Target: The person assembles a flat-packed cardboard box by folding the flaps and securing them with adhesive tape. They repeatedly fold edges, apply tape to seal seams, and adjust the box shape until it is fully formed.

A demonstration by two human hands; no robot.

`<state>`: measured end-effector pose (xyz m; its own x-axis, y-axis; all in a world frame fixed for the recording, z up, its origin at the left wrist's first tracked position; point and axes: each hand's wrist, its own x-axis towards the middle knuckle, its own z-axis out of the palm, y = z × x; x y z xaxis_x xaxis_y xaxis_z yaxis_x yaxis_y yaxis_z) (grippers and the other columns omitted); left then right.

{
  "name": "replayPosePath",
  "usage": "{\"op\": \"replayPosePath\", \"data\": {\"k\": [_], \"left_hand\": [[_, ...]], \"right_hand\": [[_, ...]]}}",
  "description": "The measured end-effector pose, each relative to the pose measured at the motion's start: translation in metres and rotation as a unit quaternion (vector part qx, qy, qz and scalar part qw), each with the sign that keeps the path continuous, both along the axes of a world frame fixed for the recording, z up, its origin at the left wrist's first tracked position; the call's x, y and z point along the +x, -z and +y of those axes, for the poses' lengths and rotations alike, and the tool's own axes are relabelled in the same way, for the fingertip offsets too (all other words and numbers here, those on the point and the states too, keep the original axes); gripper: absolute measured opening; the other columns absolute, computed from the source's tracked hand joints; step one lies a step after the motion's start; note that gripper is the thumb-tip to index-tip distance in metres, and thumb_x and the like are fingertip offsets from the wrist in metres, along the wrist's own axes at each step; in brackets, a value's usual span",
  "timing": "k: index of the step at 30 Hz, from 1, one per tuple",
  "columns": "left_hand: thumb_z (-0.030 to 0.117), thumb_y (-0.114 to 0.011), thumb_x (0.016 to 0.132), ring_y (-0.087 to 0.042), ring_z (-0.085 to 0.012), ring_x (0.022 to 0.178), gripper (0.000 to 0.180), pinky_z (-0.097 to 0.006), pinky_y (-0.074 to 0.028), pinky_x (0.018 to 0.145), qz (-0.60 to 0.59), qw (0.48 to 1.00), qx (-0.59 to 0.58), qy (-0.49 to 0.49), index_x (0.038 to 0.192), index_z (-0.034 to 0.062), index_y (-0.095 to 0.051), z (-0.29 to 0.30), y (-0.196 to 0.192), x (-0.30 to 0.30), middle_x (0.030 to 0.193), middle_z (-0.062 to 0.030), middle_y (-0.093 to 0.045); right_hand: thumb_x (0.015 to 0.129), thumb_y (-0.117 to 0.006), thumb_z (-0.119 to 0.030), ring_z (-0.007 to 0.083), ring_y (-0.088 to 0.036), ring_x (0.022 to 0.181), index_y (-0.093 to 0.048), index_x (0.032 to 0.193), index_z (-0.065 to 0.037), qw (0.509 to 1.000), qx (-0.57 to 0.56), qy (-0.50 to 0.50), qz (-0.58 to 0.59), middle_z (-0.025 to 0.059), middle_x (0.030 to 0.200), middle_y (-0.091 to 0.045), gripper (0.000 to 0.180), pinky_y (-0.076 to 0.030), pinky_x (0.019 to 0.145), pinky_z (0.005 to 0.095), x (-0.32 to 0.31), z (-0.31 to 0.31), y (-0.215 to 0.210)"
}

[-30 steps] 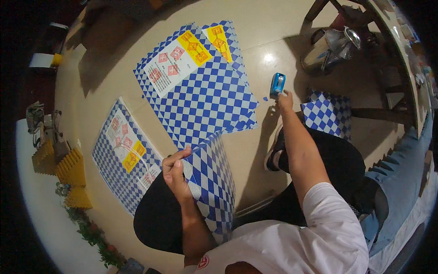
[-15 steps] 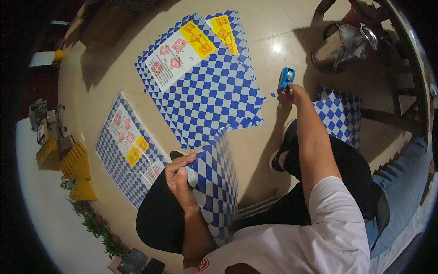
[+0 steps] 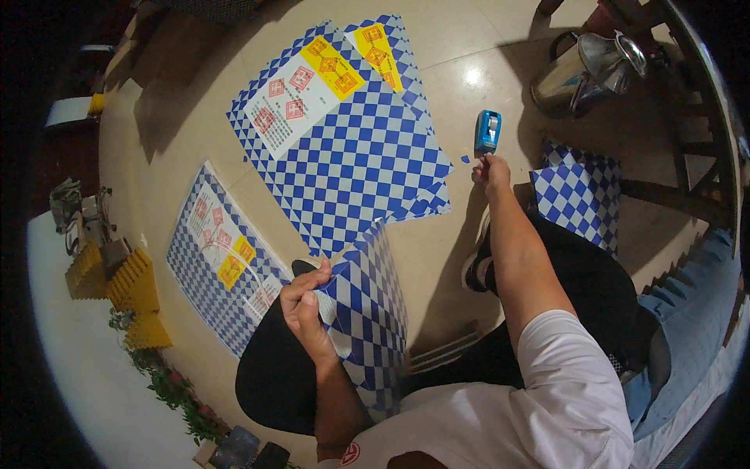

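Out on the floor [image 3: 457, 78]: blue tape dispenser [image 3: 488, 130], right hand [image 3: 492, 172] at its near end, grip unclear. Left hand [image 3: 308, 297] clamped on checkered piece [image 3: 369, 293]. Flat sheets [image 3: 351, 148] left of dispenser; metal kettle [image 3: 574, 76] right.

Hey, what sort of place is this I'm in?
Probably a room in a home, though that's not certain: there's a tiled floor, a metal kettle or jug, and a ruffled blue cloth toward the right edge.

Dim light throws shadows and one bright glare on the floor [image 3: 433, 250], within a dark, curved fisheye rim.
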<state>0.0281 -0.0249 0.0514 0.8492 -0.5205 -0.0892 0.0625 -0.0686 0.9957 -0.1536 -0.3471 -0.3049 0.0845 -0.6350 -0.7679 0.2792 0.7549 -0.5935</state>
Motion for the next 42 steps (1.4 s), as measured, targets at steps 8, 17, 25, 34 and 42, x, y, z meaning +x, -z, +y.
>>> {"op": "replayPosePath", "data": {"k": [8,17,25,34,42], "left_hand": [[0.018,-0.057,0.090,-0.065,-0.0263,0.100,0.022,-0.050,-0.045,0.106,-0.027,0.998,-0.052,0.003,0.098,-0.0022,-0.059,0.005,0.013,0.001,0.102,-0.0200,-0.068],[0.003,-0.053,0.092,-0.065,-0.0235,0.106,0.015,-0.039,-0.045,0.104,0.027,0.997,-0.070,0.026,0.102,-0.0043,-0.062,-0.008,-0.003,-0.003,0.105,-0.0176,-0.069],[0.004,-0.057,0.095,-0.065,-0.0179,0.104,0.012,-0.032,-0.047,0.098,0.084,0.987,-0.131,0.029,0.103,-0.0019,-0.063,-0.006,0.003,-0.011,0.106,-0.0139,-0.070],[0.008,-0.058,0.093,-0.058,-0.0085,0.088,0.016,-0.024,-0.044,0.083,0.136,0.972,-0.188,0.023,0.107,0.0012,-0.062,-0.004,0.010,-0.018,0.097,-0.0020,-0.066],[0.009,-0.051,0.098,-0.057,-0.0108,0.095,0.014,-0.027,-0.044,0.088,0.170,0.968,-0.183,0.021,0.101,0.0007,-0.062,0.002,0.013,-0.016,0.097,-0.0046,-0.063]], "right_hand": [[0.090,-0.059,-0.024,0.0377,-0.066,0.110,-0.064,0.108,-0.004,0.693,-0.145,-0.420,0.568,0.0189,0.118,-0.068,0.028,-0.053,0.088,0.0486,0.007,-0.013,-0.033],[0.087,-0.071,-0.025,0.0119,-0.059,0.070,-0.065,0.096,-0.007,0.849,-0.160,-0.495,0.096,0.0013,0.081,-0.064,0.021,-0.046,0.064,0.0272,0.060,-0.032,-0.084],[0.095,-0.066,-0.012,0.0162,-0.060,0.083,-0.067,0.097,-0.008,0.435,-0.395,-0.797,-0.137,0.0040,0.087,-0.064,0.005,-0.049,0.075,0.0322,0.160,0.049,-0.399],[0.090,-0.067,-0.012,0.0277,-0.067,0.086,-0.068,0.098,-0.007,0.173,-0.570,-0.803,0.016,0.0094,0.084,-0.068,0.010,-0.052,0.076,0.0397,0.146,0.116,-0.471],[0.086,-0.070,-0.007,0.0277,-0.067,0.096,-0.071,0.107,-0.008,0.114,-0.611,-0.782,0.047,0.0100,0.094,-0.072,0.020,-0.053,0.083,0.0414,0.159,0.133,-0.489]]}}
